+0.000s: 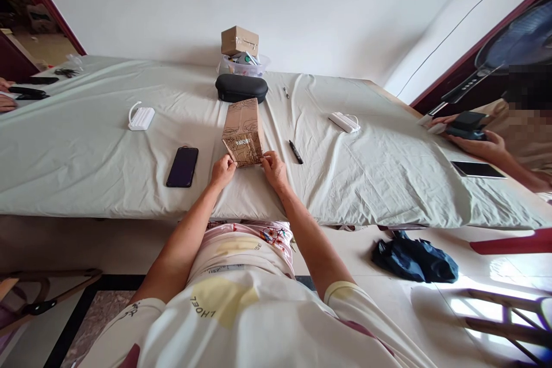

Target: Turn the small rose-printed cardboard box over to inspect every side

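From where I stand, and as the head view shows it, the person sits at the cloth-covered table point(107, 178) with a cardboard box point(242, 119) directly in front, resting on the cloth between and just beyond the two hands. The long axis of this box goes away from the person, nearly straight toward the black case point(241, 88), which lies just behind its far end. The narrow end with a printed label point(242, 142) is turned to the person. The left hand point(223, 171) is at the near lower left corner and the right hand point(275, 169) at the near lower right corner, so neither is clearly nearer; both touch it. Fingers and thumb of each hand are narrow, pinched together on the corner edge, but whether they hold a flap or only the edge I cannot tell. On the right, near the right hand, lies a black marker point(295, 152); on the left, a little apart from the left hand, lies a dark phone point(182, 167).
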Tool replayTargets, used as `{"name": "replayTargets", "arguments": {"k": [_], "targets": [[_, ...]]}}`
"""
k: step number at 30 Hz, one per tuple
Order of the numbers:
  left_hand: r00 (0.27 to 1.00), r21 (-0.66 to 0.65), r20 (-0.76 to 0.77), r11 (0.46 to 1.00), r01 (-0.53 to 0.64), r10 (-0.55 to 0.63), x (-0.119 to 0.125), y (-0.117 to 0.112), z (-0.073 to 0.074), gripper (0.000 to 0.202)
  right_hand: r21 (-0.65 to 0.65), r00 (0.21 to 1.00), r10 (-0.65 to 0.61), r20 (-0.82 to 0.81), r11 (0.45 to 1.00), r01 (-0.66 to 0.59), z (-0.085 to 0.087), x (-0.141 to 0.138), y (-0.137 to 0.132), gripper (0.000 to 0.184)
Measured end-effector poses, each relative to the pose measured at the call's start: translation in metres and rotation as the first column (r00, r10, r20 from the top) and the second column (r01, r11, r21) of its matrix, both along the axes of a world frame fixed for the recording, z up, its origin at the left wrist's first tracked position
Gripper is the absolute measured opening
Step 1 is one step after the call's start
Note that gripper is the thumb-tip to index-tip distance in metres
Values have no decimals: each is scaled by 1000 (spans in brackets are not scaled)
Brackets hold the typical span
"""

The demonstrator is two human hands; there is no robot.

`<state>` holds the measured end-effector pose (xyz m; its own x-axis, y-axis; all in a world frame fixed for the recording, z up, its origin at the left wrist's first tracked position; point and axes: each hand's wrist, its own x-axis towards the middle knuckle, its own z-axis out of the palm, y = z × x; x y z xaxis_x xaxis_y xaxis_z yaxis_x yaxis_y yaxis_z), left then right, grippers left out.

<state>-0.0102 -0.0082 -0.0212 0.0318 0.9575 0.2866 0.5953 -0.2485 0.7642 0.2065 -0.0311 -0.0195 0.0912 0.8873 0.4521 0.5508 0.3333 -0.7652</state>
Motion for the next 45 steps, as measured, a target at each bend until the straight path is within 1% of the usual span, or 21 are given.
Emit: {"name": "replayTargets", "arguments": {"k": [5, 8, 10, 12, 14, 16, 17, 19, 23, 26, 29, 31, 33, 34, 36, 40, 43, 45], "targets": [[1000, 15, 16, 1000, 16, -16, 0, 0, -1, 13, 121, 998, 7, -57, 993, 0, 7, -3, -4, 26], [998, 73, 59, 997, 6, -10, 1, 0, -4, 13, 187, 997, -26, -68, 982, 39, 9, -3, -4, 30], [993, 107, 114, 994, -6, -6, 1, 1, -7, 17, 227, 995, -71, -71, 970, 85, 10, -3, -4, 31], [984, 130, 178, 991, -22, -2, 1, 2, -11, 30, 266, 992, -109, -69, 956, 123, 11, -3, -5, 30], [970, 155, 241, 986, -58, 19, 0, 3, -14, 52, 301, 992, -115, -58, 945, 127, 12, -3, -7, 30], [958, 196, 282, 975, -108, 49, 0, 4, -15, 75, 321, 996, -88, -24, 943, 91, 14, -5, -10, 30], [957, 226, 283, 966, -128, 61, -1, 3, -16, 82, 324, 998, -70, 1, 944, 66, 14, -6, -12, 30], [966, 294, 247, 944, -149, 75, -1, 2, -16, 87, 322, 998, -34, 60, 947, 13, 16, -8, -15, 28], [987, 395, 126, 908, -138, 96, 0, -3, -10, 82, 336, 987, 64, 149, 935, -112, 16, -12, -17, 28], [995, 430, 38, 898, -97, 89, 2, -10, -3, 80, 317, 965, 170, 201, 921, -228, 13, -14, -15, 38], [995, 442, -32, 895, -66, 89, 4, -17, 6, 79, 281, 943, 233, 238, 913, -296, 10, -17, -13, 45], [996, 460, -72, 888, -6, 43, 6, -20, 10, 74, 268, 931, 261, 256, 906, -328, 9, -19, -13, 46], [994, 477, -95, 875, 88, -48, 10, -20, 12, 67, 256, 921, 277, 274, 902, -348, 9, -21, -14, 48], [991, 482, -94, 867, 126, -91, 12, -19, 12, 62, 248, 917, 280, 283, 902, -353, 9, -22, -15, 49], [987, 485, -77, 859, 164, -144, 15, -17, 10, 54, 239, 914, 279, 296, 904, -354, 10, -24, -16, 48], [986, 504, -54, 848, 166, -161, 15, -12, 6, 41, 250, 927, 252, 279, 913, -323, 9, -23, -15, 47], [987, 544, -39, 825, 153, -157, 10, -11, 6, 39, 255, 957, 155, 245, 942, -218, 7, -17, -10, 48], [993, 544, -14, 832, 107, -119, 7, -11, 6, 40, 260, 978, 64, 201, 959, -116, 5, -10, -6, 49]]}}
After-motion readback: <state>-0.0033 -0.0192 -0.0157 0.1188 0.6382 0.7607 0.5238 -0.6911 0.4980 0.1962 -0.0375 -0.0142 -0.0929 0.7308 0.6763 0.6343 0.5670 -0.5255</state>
